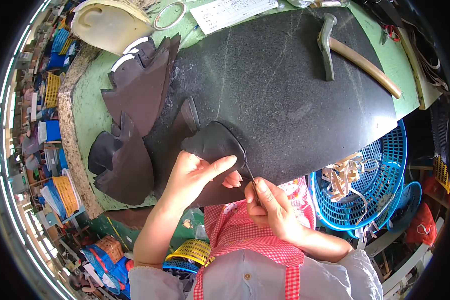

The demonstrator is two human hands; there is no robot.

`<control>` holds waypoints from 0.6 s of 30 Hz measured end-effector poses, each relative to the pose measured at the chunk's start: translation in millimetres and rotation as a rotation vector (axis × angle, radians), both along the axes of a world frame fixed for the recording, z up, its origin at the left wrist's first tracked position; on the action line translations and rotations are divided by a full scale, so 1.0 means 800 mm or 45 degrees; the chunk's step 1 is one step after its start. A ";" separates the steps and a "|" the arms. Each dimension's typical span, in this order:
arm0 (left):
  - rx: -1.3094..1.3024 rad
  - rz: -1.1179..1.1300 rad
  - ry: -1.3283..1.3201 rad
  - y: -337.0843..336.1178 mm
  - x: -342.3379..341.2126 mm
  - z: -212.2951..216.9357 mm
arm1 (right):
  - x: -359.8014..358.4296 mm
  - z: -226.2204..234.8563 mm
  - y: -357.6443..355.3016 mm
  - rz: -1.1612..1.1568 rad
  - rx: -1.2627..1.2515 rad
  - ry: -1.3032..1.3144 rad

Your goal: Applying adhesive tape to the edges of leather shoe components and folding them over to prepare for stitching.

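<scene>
Over the near edge of a black stone slab (265,85), my left hand (192,172) grips a curved black leather piece (216,141), thumb on top and fingers beneath. My right hand (275,207) is closed in a pinch just right of it, around a thin dark rod or strip (250,172) that reaches up to the piece's right edge. Whether this is a tool or part of the edging, I cannot tell. Brown-backed leather pieces (127,172) lie left of my left hand, and a further stack (140,90) with white-edged tops sits behind them.
A hammer (328,55) with a wooden handle rests at the slab's far right. Blue baskets (402,150), one holding pale strips (342,175), stand right of the table. Along the back are a paper sheet (230,12), a tape roll (158,21) and a cream moulded container (110,32).
</scene>
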State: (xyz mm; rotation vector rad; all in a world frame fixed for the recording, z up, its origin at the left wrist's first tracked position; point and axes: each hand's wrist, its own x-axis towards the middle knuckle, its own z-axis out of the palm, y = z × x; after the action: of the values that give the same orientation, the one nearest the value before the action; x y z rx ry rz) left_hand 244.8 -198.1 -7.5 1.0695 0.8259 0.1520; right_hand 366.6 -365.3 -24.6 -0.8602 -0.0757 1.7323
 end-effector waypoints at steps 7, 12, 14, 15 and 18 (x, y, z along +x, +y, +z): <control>0.016 -0.023 -0.002 0.002 0.003 0.001 | -0.001 -0.003 0.003 -0.026 0.030 0.003; 0.015 -0.012 0.028 0.000 0.002 0.002 | -0.004 -0.006 0.002 -0.055 0.047 -0.017; 0.036 -0.029 0.019 0.001 0.002 0.002 | -0.005 -0.006 0.003 -0.085 0.071 -0.055; 0.037 -0.030 0.019 0.001 0.002 0.002 | -0.006 -0.007 0.003 -0.086 0.071 -0.055; 0.031 -0.027 0.013 0.000 0.002 0.001 | -0.007 -0.009 0.003 -0.089 0.072 -0.041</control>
State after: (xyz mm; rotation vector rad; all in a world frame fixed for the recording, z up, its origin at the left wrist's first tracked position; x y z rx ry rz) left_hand 246.2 -197.7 -6.6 1.1027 0.8234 0.1391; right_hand 361.4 -363.0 -31.5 -0.8401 -0.1142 1.6437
